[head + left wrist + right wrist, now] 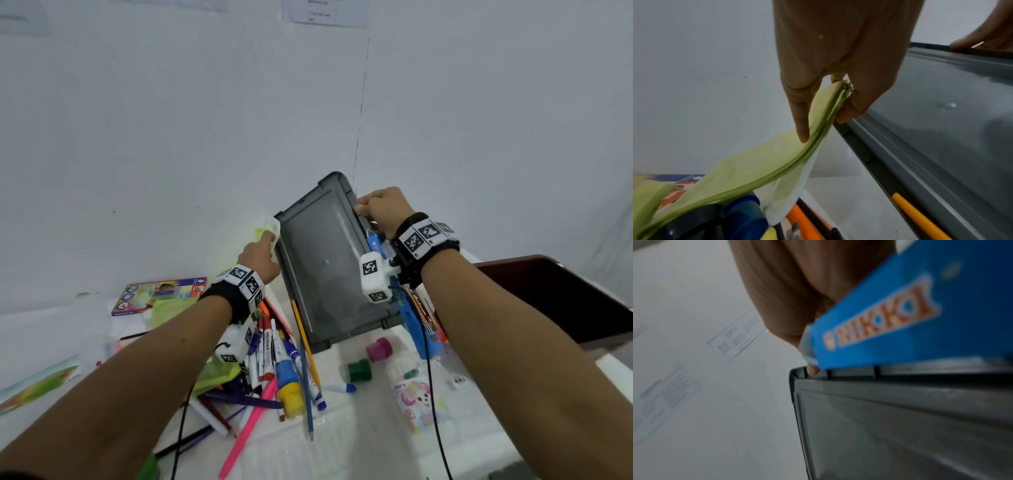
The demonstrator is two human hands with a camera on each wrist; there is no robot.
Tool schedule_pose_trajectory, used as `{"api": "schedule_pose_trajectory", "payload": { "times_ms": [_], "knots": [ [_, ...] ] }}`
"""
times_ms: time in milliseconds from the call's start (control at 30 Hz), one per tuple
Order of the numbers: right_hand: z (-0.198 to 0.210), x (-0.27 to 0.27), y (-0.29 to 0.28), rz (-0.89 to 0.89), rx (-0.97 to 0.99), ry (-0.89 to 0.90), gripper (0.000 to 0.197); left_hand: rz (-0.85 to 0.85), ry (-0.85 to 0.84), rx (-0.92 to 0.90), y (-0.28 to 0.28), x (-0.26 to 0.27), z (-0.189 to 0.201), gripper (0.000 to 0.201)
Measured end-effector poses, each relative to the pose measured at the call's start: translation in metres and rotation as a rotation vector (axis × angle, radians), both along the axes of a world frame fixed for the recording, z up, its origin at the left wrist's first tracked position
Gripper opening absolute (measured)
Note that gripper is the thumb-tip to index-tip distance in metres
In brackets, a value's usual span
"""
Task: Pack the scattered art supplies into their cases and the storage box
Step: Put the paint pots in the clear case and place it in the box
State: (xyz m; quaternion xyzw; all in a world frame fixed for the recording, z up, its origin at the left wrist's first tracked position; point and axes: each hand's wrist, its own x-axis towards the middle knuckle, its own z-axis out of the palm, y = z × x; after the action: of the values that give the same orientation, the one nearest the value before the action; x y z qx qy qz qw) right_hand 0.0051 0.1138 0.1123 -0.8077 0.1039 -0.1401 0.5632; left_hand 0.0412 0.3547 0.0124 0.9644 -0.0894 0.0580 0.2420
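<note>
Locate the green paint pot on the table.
In the head view, the green paint pot stands right of centre, just below-left of the pink pot, near the grey storage box.

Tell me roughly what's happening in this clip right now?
A person is tidying art supplies on a white table. Both hands hold a grey storage box lid, tilted up: the right hand grips its far edge, and the left hand is at its other side, also pinching a green zip pouch. Markers and pencils still lie scattered.
</note>
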Motion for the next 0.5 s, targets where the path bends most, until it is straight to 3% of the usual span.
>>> {"api": "schedule_pose_trajectory", "payload": {
  "times_ms": [300,500],
  "knots": [
    [-0.024,-0.025,0.002,-0.174,0.27,-0.385,0.014,-0.072,0.088,0.058,0.001,-0.017,0.003,0.06],
    [-0.033,-0.025,-0.001,-0.299,0.46,-0.472,0.016,-0.13,0.16,0.13,0.001,-0.025,-0.006,0.07]
  ]
}}
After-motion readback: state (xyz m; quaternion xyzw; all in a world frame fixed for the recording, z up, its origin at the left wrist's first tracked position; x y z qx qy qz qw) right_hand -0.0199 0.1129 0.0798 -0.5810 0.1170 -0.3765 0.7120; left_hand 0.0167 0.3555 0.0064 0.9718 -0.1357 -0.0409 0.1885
